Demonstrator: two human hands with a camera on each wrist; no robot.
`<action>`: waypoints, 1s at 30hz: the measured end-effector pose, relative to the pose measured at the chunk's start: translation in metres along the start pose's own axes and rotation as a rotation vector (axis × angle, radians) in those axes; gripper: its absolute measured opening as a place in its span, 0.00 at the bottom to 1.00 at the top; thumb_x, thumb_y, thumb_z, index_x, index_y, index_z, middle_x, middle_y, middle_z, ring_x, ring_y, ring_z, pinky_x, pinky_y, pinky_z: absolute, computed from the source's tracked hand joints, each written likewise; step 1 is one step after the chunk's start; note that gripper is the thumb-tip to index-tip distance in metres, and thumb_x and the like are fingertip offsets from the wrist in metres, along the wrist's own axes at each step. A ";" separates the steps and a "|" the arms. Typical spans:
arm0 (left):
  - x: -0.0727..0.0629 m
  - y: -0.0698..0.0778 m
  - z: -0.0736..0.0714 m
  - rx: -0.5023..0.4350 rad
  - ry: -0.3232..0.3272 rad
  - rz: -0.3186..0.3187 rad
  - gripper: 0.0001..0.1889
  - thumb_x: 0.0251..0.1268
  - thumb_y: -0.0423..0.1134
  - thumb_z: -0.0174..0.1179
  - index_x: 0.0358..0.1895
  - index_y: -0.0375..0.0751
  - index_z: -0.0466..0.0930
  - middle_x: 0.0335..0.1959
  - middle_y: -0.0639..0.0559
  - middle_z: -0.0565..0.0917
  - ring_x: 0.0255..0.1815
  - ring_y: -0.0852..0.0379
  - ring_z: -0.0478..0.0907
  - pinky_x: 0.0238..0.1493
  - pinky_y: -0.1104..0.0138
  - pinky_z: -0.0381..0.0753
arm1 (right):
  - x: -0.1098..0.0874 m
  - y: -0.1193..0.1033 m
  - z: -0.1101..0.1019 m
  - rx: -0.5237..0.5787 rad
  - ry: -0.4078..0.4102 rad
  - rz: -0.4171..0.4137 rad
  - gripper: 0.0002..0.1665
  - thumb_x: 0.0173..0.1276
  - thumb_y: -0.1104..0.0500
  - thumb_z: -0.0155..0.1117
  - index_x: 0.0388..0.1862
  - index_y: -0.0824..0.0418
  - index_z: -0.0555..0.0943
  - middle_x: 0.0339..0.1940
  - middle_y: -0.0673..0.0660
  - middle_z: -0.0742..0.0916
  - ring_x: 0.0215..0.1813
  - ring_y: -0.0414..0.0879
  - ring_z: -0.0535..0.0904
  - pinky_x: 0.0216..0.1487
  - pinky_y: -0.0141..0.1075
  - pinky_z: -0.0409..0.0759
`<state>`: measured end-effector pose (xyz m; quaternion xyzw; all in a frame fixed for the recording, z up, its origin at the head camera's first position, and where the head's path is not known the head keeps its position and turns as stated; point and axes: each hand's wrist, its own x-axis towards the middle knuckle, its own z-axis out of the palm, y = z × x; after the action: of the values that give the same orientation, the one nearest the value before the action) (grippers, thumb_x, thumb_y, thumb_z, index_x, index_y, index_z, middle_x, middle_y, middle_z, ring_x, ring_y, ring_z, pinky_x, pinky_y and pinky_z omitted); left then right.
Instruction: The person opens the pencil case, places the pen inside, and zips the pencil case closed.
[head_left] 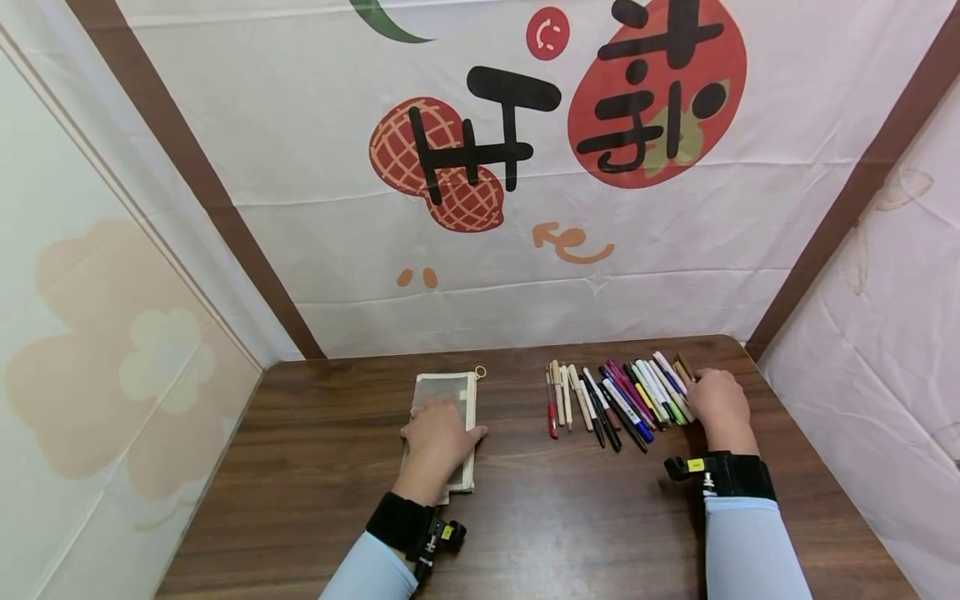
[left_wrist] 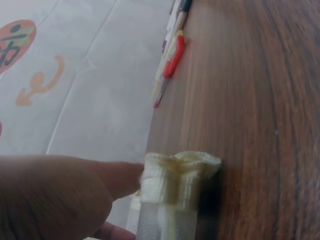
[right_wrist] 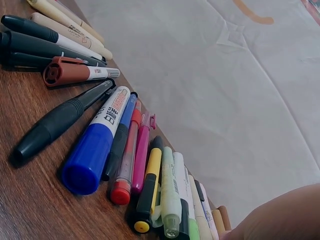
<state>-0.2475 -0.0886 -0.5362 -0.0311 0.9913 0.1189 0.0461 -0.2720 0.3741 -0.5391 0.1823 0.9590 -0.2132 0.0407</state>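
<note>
My left hand [head_left: 437,433] rests on a pale mesh zip pouch [head_left: 467,454] lying on the table, fingers on its upper part and thumb reaching over the right edge. In the left wrist view, the thumb [left_wrist: 117,177] touches the pouch's cream fabric edge [left_wrist: 167,180]. At the right end of a row of pens and markers, my right hand [head_left: 720,404] touches the outermost brown pens [head_left: 681,367]; its fingertips are mostly hidden. The row includes a blue-capped whiteboard marker [right_wrist: 92,150], a yellow-and-black pen [right_wrist: 149,190] and a red pen [head_left: 552,408] at its left end.
All this lies on a dark wood table [head_left: 517,533] with rounded far corners. A white printed cloth [head_left: 330,275] hangs behind the far edge, and more cloth stands along both sides. A metal ring [head_left: 481,372] sits at the pouch's top right corner.
</note>
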 end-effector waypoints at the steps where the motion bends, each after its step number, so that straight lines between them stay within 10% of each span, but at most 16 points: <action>1: -0.001 0.000 -0.001 0.001 -0.003 0.002 0.44 0.73 0.66 0.73 0.73 0.29 0.82 0.73 0.17 0.77 0.76 0.14 0.75 0.61 0.21 0.83 | 0.000 0.000 0.000 0.004 -0.005 0.000 0.31 0.89 0.58 0.49 0.81 0.76 0.72 0.75 0.85 0.77 0.73 0.82 0.76 0.73 0.73 0.78; 6: -0.003 0.000 -0.003 0.006 0.008 0.032 0.30 0.76 0.53 0.71 0.65 0.28 0.88 0.71 0.18 0.79 0.72 0.14 0.78 0.62 0.26 0.86 | 0.000 0.000 -0.002 0.028 -0.029 0.032 0.30 0.90 0.56 0.50 0.78 0.77 0.75 0.73 0.83 0.80 0.66 0.76 0.81 0.69 0.70 0.80; 10: -0.003 -0.001 -0.006 -0.002 0.050 0.063 0.15 0.75 0.42 0.66 0.35 0.31 0.90 0.46 0.30 0.90 0.46 0.31 0.91 0.45 0.41 0.93 | 0.001 0.000 -0.003 0.057 -0.024 0.054 0.29 0.90 0.54 0.54 0.74 0.77 0.78 0.70 0.81 0.82 0.59 0.70 0.81 0.65 0.67 0.82; 13: -0.002 -0.004 -0.008 -0.024 0.049 0.072 0.18 0.76 0.37 0.61 0.21 0.39 0.80 0.27 0.41 0.84 0.28 0.45 0.82 0.28 0.50 0.86 | 0.002 0.002 -0.004 0.076 -0.013 0.058 0.28 0.90 0.53 0.57 0.70 0.77 0.79 0.67 0.81 0.84 0.57 0.69 0.82 0.62 0.66 0.82; 30: -0.005 -0.020 -0.032 -0.242 0.181 0.100 0.21 0.87 0.40 0.50 0.26 0.42 0.75 0.30 0.40 0.83 0.27 0.46 0.79 0.27 0.52 0.80 | -0.003 0.002 -0.013 0.125 0.034 0.073 0.26 0.89 0.49 0.56 0.63 0.73 0.82 0.59 0.77 0.87 0.52 0.68 0.84 0.49 0.60 0.83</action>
<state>-0.2434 -0.1155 -0.5094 0.0022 0.9701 0.2366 -0.0533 -0.2681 0.3803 -0.5278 0.2231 0.9370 -0.2680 0.0206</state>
